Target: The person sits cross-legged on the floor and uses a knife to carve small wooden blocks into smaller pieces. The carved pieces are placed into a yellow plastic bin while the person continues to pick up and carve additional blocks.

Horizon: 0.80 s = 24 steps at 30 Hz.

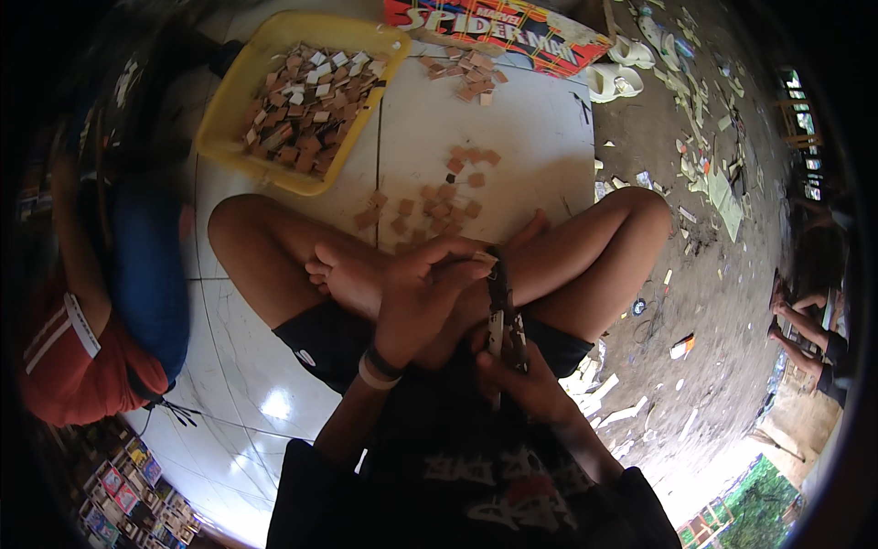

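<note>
My right hand (519, 377) is wrapped round the lower end of a long, dark, worn tool (502, 306) with pale patches. Two handle-like parts show by the fingers, but its exact kind is unclear. The tool points away from me above my crossed legs. At its far end, my left hand (425, 293) pinches a small pale piece (487, 260), fingertips beside the tool's tip. Loose small brown square pieces (444, 209) lie on the white tiles just beyond my feet. Farther off is another heap of brown squares (474, 73).
A yellow plastic tub (212, 128) full of brown and white squares stands at the far left. A red printed board (498, 32) and white clogs (615, 80) are at the far edge. Another person in red (91, 366) sits left. Scraps litter the dirt floor (658, 274) to the right.
</note>
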{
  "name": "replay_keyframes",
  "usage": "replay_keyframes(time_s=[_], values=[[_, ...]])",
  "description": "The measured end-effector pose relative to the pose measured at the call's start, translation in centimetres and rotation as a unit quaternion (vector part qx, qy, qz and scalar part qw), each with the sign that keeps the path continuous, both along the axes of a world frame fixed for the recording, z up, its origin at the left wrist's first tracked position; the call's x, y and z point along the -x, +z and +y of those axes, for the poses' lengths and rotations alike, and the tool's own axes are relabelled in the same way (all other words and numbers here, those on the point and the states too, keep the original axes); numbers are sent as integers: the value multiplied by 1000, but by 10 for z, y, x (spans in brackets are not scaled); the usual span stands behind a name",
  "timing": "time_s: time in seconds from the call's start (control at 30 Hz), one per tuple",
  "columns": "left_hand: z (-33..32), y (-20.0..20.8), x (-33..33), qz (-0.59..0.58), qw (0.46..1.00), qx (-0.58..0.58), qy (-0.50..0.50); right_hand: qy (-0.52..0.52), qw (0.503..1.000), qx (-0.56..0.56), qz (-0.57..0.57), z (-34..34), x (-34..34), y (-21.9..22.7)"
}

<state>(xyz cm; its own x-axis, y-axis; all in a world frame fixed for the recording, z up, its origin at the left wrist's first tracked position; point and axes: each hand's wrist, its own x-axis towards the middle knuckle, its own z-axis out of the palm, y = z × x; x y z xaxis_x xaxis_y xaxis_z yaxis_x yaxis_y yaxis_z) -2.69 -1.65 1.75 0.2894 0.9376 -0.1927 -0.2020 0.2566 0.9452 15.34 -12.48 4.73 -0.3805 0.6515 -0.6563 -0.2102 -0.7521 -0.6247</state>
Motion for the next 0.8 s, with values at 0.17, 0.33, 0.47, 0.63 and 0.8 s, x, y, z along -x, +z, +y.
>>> replay_keyframes(time_s=[0.17, 0.33, 0.47, 0.63, 0.8], values=[[-2, -4, 0, 130, 991, 5, -37, -17, 979, 8, -201, -3, -13, -13], [35, -35, 6, 437, 865, -57, -242, -92, 973, 5, -212, 2, -22, -11], [56, -57, -10, 197, 976, -12, 94, -91, 976, 16, -197, 2, -25, -9], [75, -88, 42, 580, 809, -91, 31, -100, 979, 14, -176, -2, -22, -11], [68, -122, 62, 677, 733, -66, -6, -99, 977, 31, -187, 1, -16, -14]])
